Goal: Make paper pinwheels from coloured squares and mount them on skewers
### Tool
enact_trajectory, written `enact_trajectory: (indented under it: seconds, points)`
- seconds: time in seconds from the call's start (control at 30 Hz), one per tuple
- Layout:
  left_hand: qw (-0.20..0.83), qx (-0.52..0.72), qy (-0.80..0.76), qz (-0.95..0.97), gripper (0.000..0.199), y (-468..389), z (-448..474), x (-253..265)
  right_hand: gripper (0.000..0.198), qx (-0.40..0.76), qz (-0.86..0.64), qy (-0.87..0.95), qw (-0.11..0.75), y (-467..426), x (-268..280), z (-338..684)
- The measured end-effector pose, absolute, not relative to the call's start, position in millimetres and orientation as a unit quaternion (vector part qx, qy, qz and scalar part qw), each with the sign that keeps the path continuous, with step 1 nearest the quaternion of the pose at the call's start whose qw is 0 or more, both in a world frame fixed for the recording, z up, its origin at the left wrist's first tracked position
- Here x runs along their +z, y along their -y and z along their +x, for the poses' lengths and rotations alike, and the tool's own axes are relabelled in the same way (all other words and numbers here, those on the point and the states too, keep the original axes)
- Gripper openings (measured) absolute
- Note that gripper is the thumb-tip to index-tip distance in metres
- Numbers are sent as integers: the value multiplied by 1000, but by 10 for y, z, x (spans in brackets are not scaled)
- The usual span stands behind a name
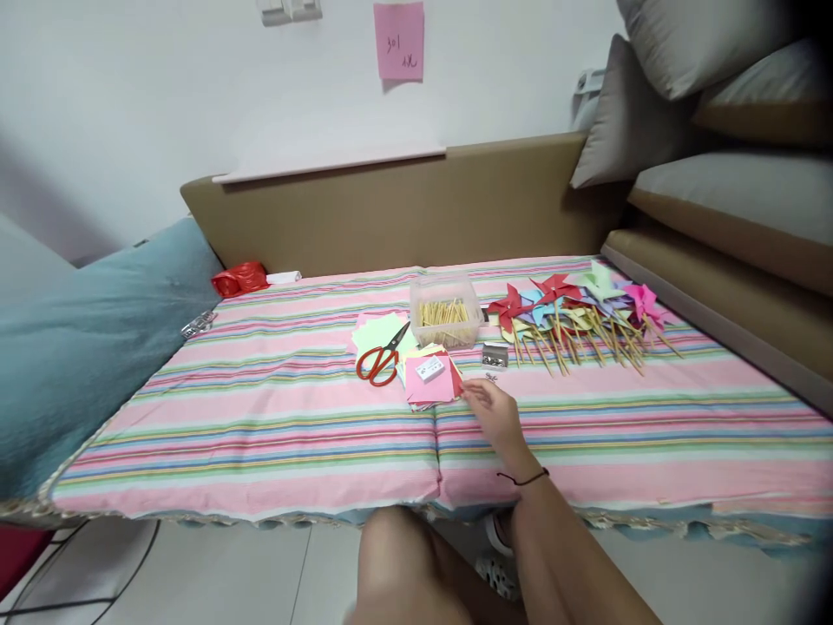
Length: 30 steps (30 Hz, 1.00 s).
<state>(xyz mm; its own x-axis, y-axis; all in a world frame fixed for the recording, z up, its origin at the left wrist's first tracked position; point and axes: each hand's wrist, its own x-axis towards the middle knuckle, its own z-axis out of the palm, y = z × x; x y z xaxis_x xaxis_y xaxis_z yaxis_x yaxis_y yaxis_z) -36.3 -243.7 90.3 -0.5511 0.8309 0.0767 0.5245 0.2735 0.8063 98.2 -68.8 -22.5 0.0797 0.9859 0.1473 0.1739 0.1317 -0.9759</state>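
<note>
My right hand (493, 410) reaches over the striped cloth, its fingertips closed at the corner of a red paper square (457, 380). That square lies partly under a pink paper square (420, 388) on a stack of coloured sheets. On top of the stack rests a small white box (429, 369). Scissors with red handles (378, 363) lie left of the stack, partly over pale green paper (377, 332). Just beyond my hand are a small open box of metal bits (495, 357) and a few loose pieces (491, 378). My left hand is out of view.
A clear plastic tub (445, 337) of thin wooden sticks stands behind the papers. Many-coloured paper pinwheels (579, 304) on sticks are heaped at the right. A red plastic bag (239, 279) lies at the back left. Grey cushions (735, 200) are piled at the right end.
</note>
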Motion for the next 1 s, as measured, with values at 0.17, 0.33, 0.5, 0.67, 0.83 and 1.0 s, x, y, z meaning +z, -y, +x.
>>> enact_trajectory:
  seconds: [0.17, 0.33, 0.5, 0.67, 0.83, 1.0]
  points:
    - [149, 397, -700, 576, 25, 1276, -512, 697, 31, 455, -522, 498, 522, 453, -360, 850]
    - [85, 354, -699, 616, 38, 572, -682, 135, 28, 480, -532, 475, 511, 435, -273, 871]
    - [126, 347, -697, 615, 36, 347, -680, -180, 28, 497, -543, 449, 507, 391, -226, 851]
    - [148, 347, -704, 601, 28, 327, -683, -273, 29, 532, -550, 413, 495, 374, -216, 777]
    - [177, 385, -692, 585, 29, 375, -714, -257, 32, 534, -556, 402, 495, 364, -225, 722]
    - [200, 468, -693, 510, 32, 416, -741, -223, 33, 519, -539, 410, 521, 359, -241, 705]
